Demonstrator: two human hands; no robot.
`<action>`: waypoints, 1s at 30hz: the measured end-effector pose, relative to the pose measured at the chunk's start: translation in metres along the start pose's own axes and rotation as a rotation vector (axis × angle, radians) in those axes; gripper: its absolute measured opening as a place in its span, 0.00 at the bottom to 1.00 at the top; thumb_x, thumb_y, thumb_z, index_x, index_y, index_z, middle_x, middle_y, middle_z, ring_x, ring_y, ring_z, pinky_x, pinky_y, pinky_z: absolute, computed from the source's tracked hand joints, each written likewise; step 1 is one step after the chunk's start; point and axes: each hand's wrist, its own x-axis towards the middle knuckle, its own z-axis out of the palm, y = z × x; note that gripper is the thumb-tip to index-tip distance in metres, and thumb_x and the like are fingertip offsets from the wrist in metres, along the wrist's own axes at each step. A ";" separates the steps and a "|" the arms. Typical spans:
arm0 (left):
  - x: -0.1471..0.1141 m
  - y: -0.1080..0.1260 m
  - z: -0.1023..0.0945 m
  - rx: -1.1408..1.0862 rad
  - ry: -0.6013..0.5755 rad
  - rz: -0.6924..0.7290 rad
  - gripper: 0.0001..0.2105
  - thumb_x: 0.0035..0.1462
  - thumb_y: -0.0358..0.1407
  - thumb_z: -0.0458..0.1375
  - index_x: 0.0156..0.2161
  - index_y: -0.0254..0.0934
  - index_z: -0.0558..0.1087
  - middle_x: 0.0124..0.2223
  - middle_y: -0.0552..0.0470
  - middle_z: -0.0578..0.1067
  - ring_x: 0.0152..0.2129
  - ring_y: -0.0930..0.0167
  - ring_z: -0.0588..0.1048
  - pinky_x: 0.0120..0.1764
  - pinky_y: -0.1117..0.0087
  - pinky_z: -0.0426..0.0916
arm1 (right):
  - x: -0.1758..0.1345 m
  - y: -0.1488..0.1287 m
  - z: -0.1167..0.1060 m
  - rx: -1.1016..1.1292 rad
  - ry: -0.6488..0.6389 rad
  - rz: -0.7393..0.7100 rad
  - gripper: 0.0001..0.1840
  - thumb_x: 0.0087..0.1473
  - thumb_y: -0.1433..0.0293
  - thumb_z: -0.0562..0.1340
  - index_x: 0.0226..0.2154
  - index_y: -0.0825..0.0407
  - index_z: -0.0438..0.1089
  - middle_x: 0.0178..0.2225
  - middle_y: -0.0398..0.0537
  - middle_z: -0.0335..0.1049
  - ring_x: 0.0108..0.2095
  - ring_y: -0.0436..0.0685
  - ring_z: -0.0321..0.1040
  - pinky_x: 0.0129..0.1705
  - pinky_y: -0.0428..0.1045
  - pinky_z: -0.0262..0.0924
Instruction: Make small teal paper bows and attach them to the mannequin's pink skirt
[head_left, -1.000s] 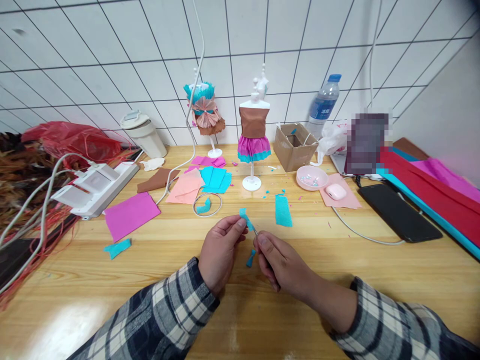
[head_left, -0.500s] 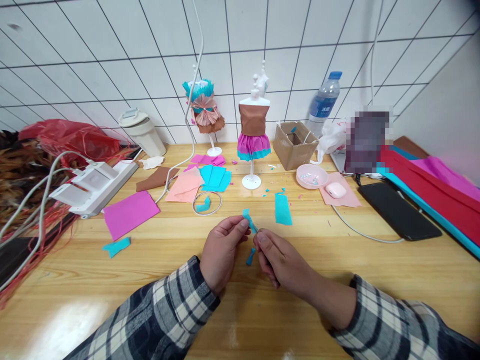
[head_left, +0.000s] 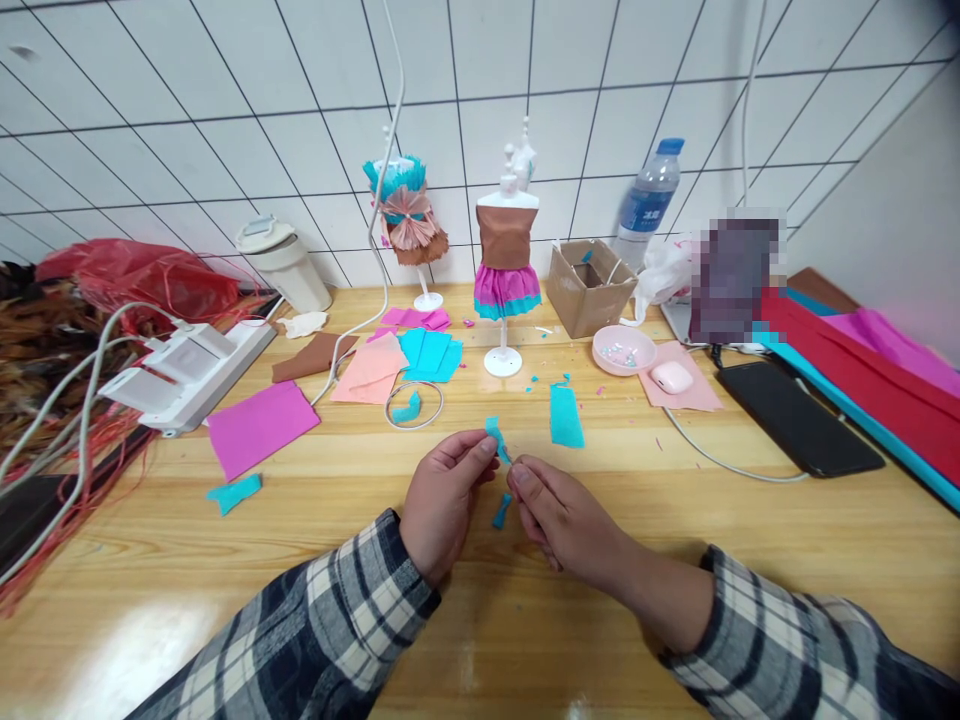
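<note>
My left hand (head_left: 448, 492) pinches a small strip of turquoise crepe paper (head_left: 495, 436) between thumb and fingertips, above the middle of the table. Close beside it, my right hand (head_left: 564, 512) is closed in a pinch at the strip's lower right end. Anything else inside that grip is hidden by the fingers. Between and below the hands, a small twisted turquoise piece (head_left: 502, 511) lies on the wood. Beyond them stands a white dress form (head_left: 508, 240) in a brown top and a magenta skirt with a turquoise hem. A turquoise rectangle (head_left: 566, 416) lies to its right.
Behind are a second dressed form (head_left: 409, 215), a cardboard box (head_left: 592, 295), a pink dish (head_left: 624, 352) and a water bottle (head_left: 651, 195). Leftward lie a magenta sheet (head_left: 262, 428), a wire ring (head_left: 415, 405) and a power strip (head_left: 199, 375). A black phone (head_left: 799, 420) rests right.
Both hands stay nearly in place. The right fingertips have shifted slightly up and left along the turquoise strip, by a small amount.
</note>
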 end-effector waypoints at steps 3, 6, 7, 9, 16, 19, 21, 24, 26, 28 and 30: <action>0.000 0.000 0.000 -0.008 -0.006 -0.001 0.10 0.42 0.34 0.70 0.32 0.34 0.77 0.28 0.55 0.77 0.25 0.78 0.71 0.32 0.75 0.64 | 0.000 0.000 0.000 -0.019 0.010 -0.002 0.23 0.61 0.49 0.46 0.25 0.49 0.53 0.15 0.33 0.53 0.13 0.45 0.48 0.17 0.43 0.46; 0.000 0.000 -0.001 -0.013 -0.011 -0.002 0.10 0.42 0.34 0.69 0.32 0.35 0.77 0.28 0.56 0.77 0.25 0.78 0.71 0.33 0.76 0.65 | 0.000 0.000 0.000 -0.037 0.015 -0.008 0.24 0.61 0.49 0.46 0.25 0.49 0.53 0.15 0.33 0.52 0.13 0.45 0.48 0.17 0.44 0.46; 0.000 0.000 -0.001 -0.012 -0.013 -0.002 0.10 0.42 0.34 0.69 0.32 0.35 0.77 0.29 0.56 0.77 0.25 0.78 0.72 0.33 0.76 0.65 | -0.001 0.000 0.000 -0.043 0.015 -0.009 0.23 0.61 0.49 0.46 0.25 0.49 0.54 0.15 0.33 0.52 0.14 0.45 0.48 0.17 0.44 0.46; 0.001 -0.001 -0.001 -0.010 -0.015 -0.002 0.10 0.42 0.34 0.69 0.32 0.35 0.77 0.29 0.55 0.77 0.25 0.78 0.72 0.33 0.76 0.65 | -0.001 0.001 0.000 -0.052 0.017 -0.010 0.23 0.61 0.49 0.46 0.26 0.49 0.54 0.15 0.33 0.53 0.14 0.46 0.48 0.17 0.44 0.46; 0.001 -0.001 -0.001 0.003 -0.017 0.003 0.10 0.42 0.35 0.70 0.32 0.35 0.77 0.28 0.56 0.77 0.25 0.78 0.71 0.33 0.76 0.65 | 0.000 0.001 0.000 -0.018 0.013 -0.005 0.23 0.62 0.50 0.46 0.26 0.49 0.54 0.14 0.33 0.53 0.13 0.45 0.48 0.17 0.43 0.47; 0.001 -0.002 -0.002 0.015 -0.025 0.010 0.10 0.43 0.35 0.69 0.32 0.35 0.77 0.29 0.56 0.77 0.26 0.78 0.71 0.34 0.76 0.65 | 0.001 0.001 0.000 0.001 0.013 0.007 0.22 0.62 0.50 0.46 0.26 0.49 0.54 0.14 0.33 0.53 0.13 0.45 0.48 0.17 0.43 0.47; 0.001 -0.003 -0.003 0.031 -0.025 0.018 0.10 0.44 0.36 0.69 0.32 0.36 0.77 0.30 0.55 0.77 0.27 0.77 0.72 0.35 0.75 0.65 | 0.001 0.001 0.000 0.005 0.010 0.013 0.22 0.62 0.50 0.46 0.27 0.49 0.54 0.14 0.33 0.53 0.13 0.45 0.48 0.17 0.43 0.47; 0.002 -0.004 -0.004 0.071 -0.032 0.041 0.09 0.45 0.36 0.68 0.33 0.36 0.77 0.30 0.55 0.77 0.28 0.76 0.72 0.35 0.74 0.65 | 0.001 0.001 -0.001 0.001 0.002 0.010 0.22 0.62 0.50 0.46 0.27 0.49 0.54 0.14 0.32 0.53 0.13 0.45 0.48 0.17 0.43 0.47; 0.003 -0.004 -0.005 0.105 -0.036 0.059 0.10 0.46 0.37 0.68 0.34 0.36 0.77 0.31 0.55 0.77 0.29 0.76 0.72 0.36 0.74 0.65 | 0.000 0.001 0.000 0.000 -0.002 0.003 0.22 0.62 0.50 0.46 0.27 0.49 0.54 0.14 0.32 0.53 0.13 0.45 0.49 0.17 0.43 0.48; 0.003 -0.005 -0.006 0.141 -0.031 0.080 0.10 0.47 0.38 0.67 0.35 0.36 0.77 0.31 0.55 0.77 0.29 0.75 0.72 0.36 0.73 0.65 | -0.001 0.001 0.000 0.001 -0.006 0.003 0.21 0.62 0.50 0.46 0.28 0.49 0.55 0.14 0.32 0.54 0.13 0.45 0.49 0.17 0.43 0.48; 0.004 -0.006 -0.007 0.170 -0.027 0.093 0.11 0.48 0.39 0.67 0.35 0.36 0.76 0.31 0.54 0.77 0.30 0.75 0.72 0.36 0.73 0.65 | -0.001 0.001 0.000 -0.004 -0.007 0.007 0.21 0.62 0.51 0.46 0.29 0.49 0.55 0.14 0.32 0.53 0.13 0.45 0.49 0.17 0.43 0.48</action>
